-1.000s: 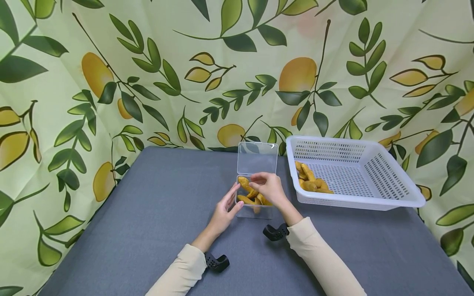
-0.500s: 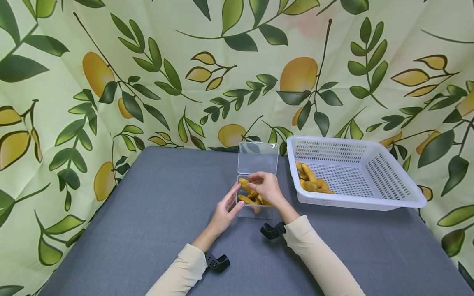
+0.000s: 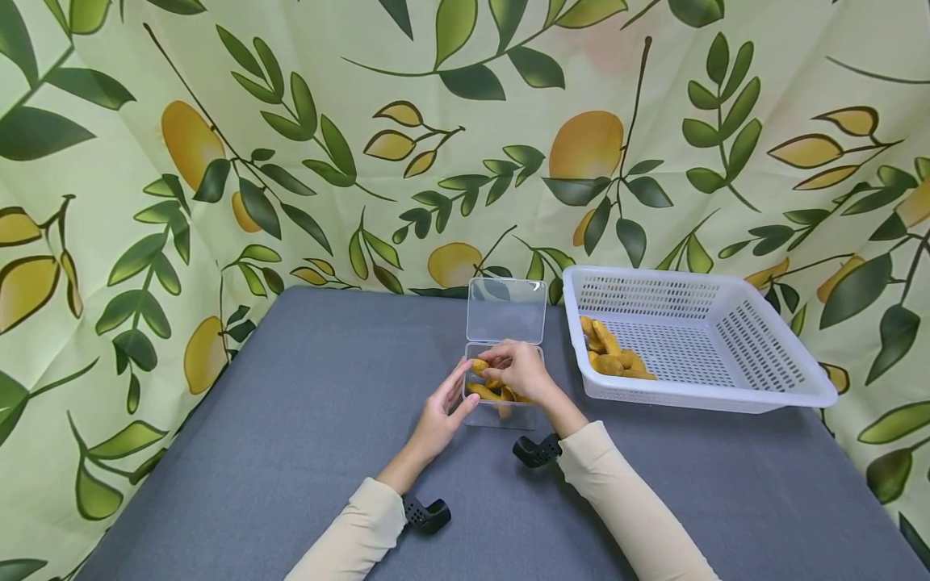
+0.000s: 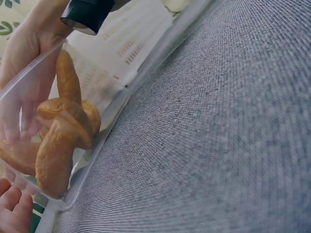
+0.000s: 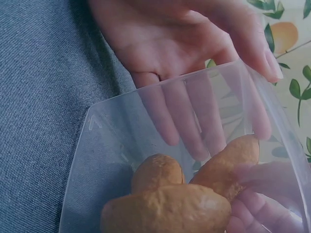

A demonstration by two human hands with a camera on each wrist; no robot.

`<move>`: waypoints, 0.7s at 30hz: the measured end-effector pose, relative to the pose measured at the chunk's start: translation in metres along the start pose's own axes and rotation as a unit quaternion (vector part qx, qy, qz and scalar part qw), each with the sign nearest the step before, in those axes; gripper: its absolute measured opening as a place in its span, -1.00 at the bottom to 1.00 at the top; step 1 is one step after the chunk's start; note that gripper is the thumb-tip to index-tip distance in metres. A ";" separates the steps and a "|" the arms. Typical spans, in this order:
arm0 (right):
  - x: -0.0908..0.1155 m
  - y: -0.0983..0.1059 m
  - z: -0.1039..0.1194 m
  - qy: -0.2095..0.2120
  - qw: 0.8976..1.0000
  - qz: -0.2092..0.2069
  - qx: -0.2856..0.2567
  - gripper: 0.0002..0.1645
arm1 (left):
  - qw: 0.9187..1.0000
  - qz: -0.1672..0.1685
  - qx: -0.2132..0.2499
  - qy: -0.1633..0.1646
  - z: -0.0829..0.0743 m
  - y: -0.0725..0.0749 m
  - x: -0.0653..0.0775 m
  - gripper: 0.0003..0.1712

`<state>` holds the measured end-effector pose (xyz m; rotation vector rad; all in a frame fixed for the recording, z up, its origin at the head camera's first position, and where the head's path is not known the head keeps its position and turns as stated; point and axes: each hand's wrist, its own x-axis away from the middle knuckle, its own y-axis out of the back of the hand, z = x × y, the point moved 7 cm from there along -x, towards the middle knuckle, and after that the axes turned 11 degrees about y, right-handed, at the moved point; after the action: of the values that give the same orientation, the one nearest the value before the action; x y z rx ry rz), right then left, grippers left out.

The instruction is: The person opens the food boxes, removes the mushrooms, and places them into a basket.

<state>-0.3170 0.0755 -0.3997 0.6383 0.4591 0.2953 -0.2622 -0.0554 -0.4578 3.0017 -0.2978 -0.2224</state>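
My left hand (image 3: pixel 438 413) rests against the left side of a clear plastic box (image 3: pixel 479 418). Its fingers lie nearly straight, and the thumb is by the near corner. Reaching in over the rim, my right hand (image 3: pixel 526 373) pinches a long yellow-brown lumpy piece (image 3: pixel 479 366). In the right wrist view that piece (image 5: pixel 233 160) lies slanted against the thumb and fingers, seen through the clear wall. Several similar pieces (image 4: pixel 56 158) lie crossed on the box's bottom. The right hand partly covers the box's contents in the head view.
The box's hinged lid (image 3: pixel 506 311) stands raised at the back. To the right, a white perforated plastic basket (image 3: pixel 712 397) holds several more yellow-brown pieces (image 3: pixel 613 355) in its left end. A grey cloth covers the table (image 3: pixel 327 387); a leaf-print curtain (image 3: pixel 305 218) hangs behind.
The right hand has shifted slightly left inside the box. The piece at its fingertips has gone from sticking up near the far left corner to lower in the box. The left hand stays still.
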 end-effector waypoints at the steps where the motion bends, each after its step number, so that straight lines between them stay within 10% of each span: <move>1: 0.000 0.000 0.001 0.010 1.000 0.004 0.004 -0.79 | 1.000 0.000 0.001 0.000 0.000 0.000 0.000 -0.37; 21: 0.003 0.008 0.001 -0.019 0.999 -0.037 0.004 -0.81 | 1.000 0.000 0.002 0.006 0.002 0.000 0.000 -0.40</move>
<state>-0.3144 0.0821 -0.3953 0.6316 0.4458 0.2119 -0.2629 -0.0557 -0.4594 3.0061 -0.2984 -0.2041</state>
